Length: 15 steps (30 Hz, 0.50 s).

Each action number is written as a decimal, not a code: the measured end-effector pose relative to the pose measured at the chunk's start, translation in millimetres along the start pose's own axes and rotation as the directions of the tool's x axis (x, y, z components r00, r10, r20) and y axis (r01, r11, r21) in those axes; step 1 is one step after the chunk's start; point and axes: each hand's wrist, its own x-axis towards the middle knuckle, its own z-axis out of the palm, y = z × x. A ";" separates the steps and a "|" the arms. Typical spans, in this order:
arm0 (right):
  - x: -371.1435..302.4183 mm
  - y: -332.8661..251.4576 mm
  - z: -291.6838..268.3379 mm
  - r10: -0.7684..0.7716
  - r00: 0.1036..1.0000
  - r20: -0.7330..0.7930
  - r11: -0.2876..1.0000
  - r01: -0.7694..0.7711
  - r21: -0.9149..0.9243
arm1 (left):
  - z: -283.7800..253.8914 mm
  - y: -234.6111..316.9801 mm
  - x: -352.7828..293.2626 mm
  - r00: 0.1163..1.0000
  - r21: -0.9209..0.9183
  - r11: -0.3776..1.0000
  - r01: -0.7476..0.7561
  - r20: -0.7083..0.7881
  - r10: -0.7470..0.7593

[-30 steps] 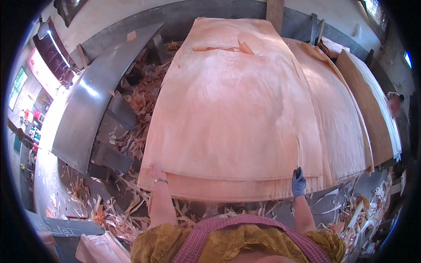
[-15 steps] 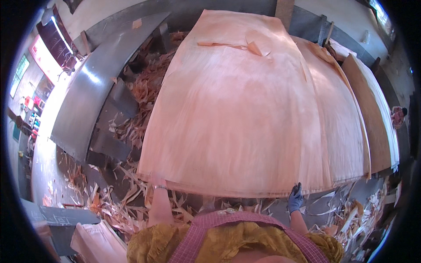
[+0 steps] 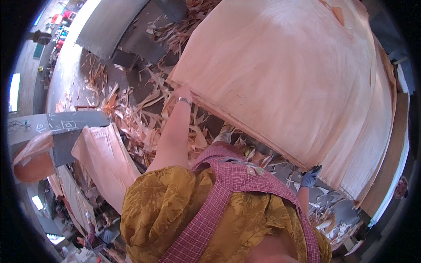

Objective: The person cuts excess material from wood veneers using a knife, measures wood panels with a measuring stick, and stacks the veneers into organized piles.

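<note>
Your left hand (image 3: 183,92), bare, with a narrow silver-coloured band (image 3: 184,100) at its wrist, meets the near-left corner of a broad, pinkish-tan sheet of thin wood veneer (image 3: 280,87). Its fingers are blurred against the edge; whether they pinch the sheet or merely rest on it, you cannot tell. Your right hand (image 3: 310,177), in a blue-grey glove with dark fingertips, is at the near edge toward the right corner; its closure likewise cannot be told. The veneer sheet lies before you as the top surface of a layered stack, its near edge sloping down from left hand to right. A raised, torn flap (image 3: 337,16) shows near its far end. To the right of the stack stands a brown, flat-faced board (image 3: 387,160). Curled, pale-brown veneer scraps (image 3: 140,118) litter the floor left of the stack. At lower left, a smaller, draped pile of pinkish veneer (image 3: 103,153) lies beside a grey, flat-sided beam (image 3: 83,121) bearing white marks.
</note>
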 end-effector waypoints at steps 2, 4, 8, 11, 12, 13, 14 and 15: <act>-4.8 -15.6 10.5 -0.008 1.000 0.023 0.999 0.007 0.037 | -20.4 12.5 9.9 0.997 -0.051 0.998 -0.025 -0.068 0.022; -12.2 0.7 -6.9 0.022 0.999 -0.039 1.000 -0.022 0.009 | 14.0 12.5 -40.6 0.986 0.345 0.924 -0.167 0.041 0.163; 2.5 29.5 -12.2 -0.031 0.994 -0.104 0.998 0.025 -0.055 | 19.9 42.9 -76.8 0.886 0.589 0.664 -0.462 0.273 0.374; 9.4 6.2 -9.1 -0.034 0.998 -0.051 0.996 0.030 -0.090 | 3.4 15.1 -41.3 0.905 -0.327 0.871 -0.366 0.092 0.415; 10.8 4.9 -16.0 -0.012 0.999 -0.035 0.994 0.008 -0.106 | 2.7 13.5 -35.1 0.933 -0.337 0.891 -0.305 0.082 0.351; 10.3 0.2 -20.1 0.009 1.000 -0.018 0.992 -0.011 -0.122 | -2.4 14.5 -27.9 0.956 -0.347 0.905 -0.246 0.070 0.286; 11.6 -2.2 -18.1 0.001 1.000 -0.028 0.995 -0.004 -0.100 | -6.5 14.3 -22.2 0.974 -0.357 0.915 -0.187 0.055 0.221; 13.1 3.3 -20.1 -0.001 0.999 -0.046 0.996 -0.003 -0.091 | -4.5 11.4 -23.4 0.989 -0.287 0.951 -0.117 0.049 0.136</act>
